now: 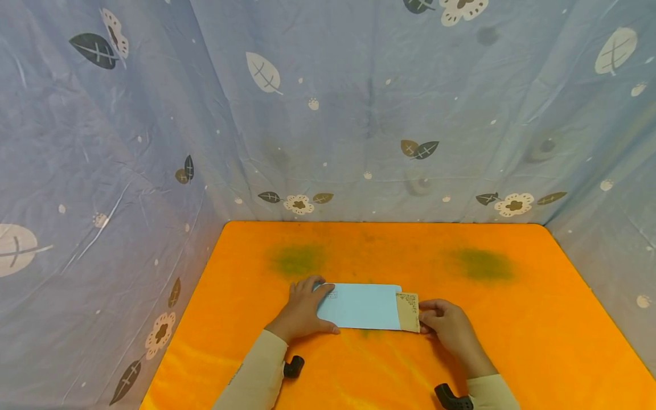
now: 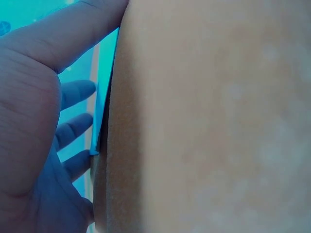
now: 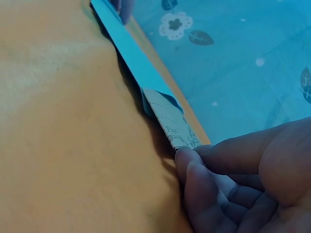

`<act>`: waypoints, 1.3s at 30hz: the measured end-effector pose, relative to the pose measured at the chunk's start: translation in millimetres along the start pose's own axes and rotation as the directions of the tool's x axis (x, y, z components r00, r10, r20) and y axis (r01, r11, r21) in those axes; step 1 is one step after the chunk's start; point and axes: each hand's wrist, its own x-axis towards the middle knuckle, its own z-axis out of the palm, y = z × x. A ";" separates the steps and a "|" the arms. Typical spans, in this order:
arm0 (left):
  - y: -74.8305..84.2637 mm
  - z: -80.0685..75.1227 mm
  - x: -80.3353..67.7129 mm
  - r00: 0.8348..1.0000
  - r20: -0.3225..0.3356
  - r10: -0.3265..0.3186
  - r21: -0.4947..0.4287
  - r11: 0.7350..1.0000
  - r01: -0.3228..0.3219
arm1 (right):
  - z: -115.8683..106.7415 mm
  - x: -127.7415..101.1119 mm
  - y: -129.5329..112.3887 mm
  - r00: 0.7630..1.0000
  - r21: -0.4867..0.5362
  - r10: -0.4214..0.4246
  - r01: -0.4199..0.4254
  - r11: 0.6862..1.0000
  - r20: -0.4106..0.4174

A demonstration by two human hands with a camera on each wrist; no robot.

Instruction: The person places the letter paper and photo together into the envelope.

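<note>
A pale blue envelope lies on the orange cloth, with a small printed box near its left end. From its right end sticks out a tan card with ornamental print; the rest of the card is hidden inside. My left hand holds the envelope's left end, thumb at the near edge and fingers at the far side. In the right wrist view, the thumb and fingertips of my right hand pinch the card's outer end, where ruled lines and small lettering show.
An orange cloth covers the table, with two greenish patches toward the back. Blue-grey curtains printed with leaves and flowers stand behind and at both sides. A black fitting sits on the left sleeve, and another is at the right wrist.
</note>
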 end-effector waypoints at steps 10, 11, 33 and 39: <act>-0.9 0.6 -0.1 1.000 -0.001 0.003 -0.002 1.000 -0.003 | 6.6 2.6 1.7 1.000 0.018 -0.002 0.002 1.000 -0.001; -0.9 0.6 -0.2 1.000 -0.001 0.003 -0.003 1.000 -0.003 | 7.1 2.8 1.5 1.000 0.020 -0.003 0.003 1.000 -0.001; 2.4 -2.4 -2.0 1.000 0.006 0.012 -0.005 1.000 -0.012 | 17.1 4.2 -3.4 1.000 0.041 -0.021 0.021 0.999 -0.005; 2.4 -2.9 -1.6 1.000 0.005 0.012 0.004 1.000 -0.012 | 19.0 4.9 -4.4 0.999 0.006 -0.038 0.038 0.999 -0.004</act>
